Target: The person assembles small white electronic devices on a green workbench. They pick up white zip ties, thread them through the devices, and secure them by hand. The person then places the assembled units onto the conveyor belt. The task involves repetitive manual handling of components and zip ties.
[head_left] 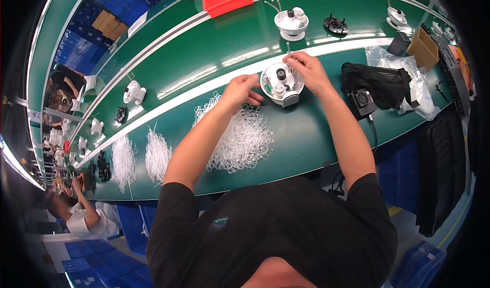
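Note:
A round white camera-like housing [278,95] with a black lens and small parts inside stands on the green bench before me. At its left side is my left hand [242,92], fingers apart and holding nothing; the thumb side comes close to the rim, and I cannot tell whether it touches. My right hand [308,71] is at the housing's upper right edge, thumb and fingers pinched on a thin pale cable [288,47] that sticks up past the fingertips. Left of the housing, partly under my left forearm, lies a large heap of white looped ties [242,140].
Two smaller tie piles [124,160] lie left. Across the white rail, a conveyor carries similar white housings [292,23], a black round part [335,26] and a red tray [228,0]. A black bag [375,84], black adapter [361,102] and plastic sit right. A person [92,216] works far left.

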A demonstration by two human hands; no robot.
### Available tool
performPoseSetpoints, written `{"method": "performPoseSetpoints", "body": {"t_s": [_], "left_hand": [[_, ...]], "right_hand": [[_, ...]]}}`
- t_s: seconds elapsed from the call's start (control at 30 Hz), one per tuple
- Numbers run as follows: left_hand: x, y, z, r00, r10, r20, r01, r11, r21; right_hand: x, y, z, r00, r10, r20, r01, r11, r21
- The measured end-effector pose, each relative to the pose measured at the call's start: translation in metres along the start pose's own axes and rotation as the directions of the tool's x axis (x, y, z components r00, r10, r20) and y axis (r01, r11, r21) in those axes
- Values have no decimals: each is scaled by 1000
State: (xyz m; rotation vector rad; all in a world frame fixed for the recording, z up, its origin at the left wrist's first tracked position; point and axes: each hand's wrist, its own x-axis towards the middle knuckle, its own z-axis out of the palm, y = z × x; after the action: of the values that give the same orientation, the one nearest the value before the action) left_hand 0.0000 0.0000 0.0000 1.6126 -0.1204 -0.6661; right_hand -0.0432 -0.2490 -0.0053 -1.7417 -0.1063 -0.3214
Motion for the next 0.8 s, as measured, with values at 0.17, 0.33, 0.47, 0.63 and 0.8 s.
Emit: {"method": "performPoseSetpoints", "body": {"t_s": [0.17, 0.33, 0.47, 0.63, 0.8], "left_hand": [[-10, -5, -55, 976, 211, -46, -126, 732, 670], [-36, -3, -22, 983, 168, 77, -135, 362, 923], [-32, -5, -17, 989, 132, 74, -115, 339, 934], [-27, 2, -32, 977, 162, 139, -204, 516, 832], [-19, 39, -40, 959, 275, 64, -281, 910, 305]], "right_hand": [[-2, -10, 15, 993, 117, 13, -118, 979, 165], [0, -3, 16, 999, 50, 16, -51, 996, 78], [-1, -4, 14, 999, 50, 22, -50, 998, 38], [-4, -20, 14, 997, 49, 55, -45, 997, -65], [-2, -23, 19, 996, -11, 84, 24, 988, -153]]}}
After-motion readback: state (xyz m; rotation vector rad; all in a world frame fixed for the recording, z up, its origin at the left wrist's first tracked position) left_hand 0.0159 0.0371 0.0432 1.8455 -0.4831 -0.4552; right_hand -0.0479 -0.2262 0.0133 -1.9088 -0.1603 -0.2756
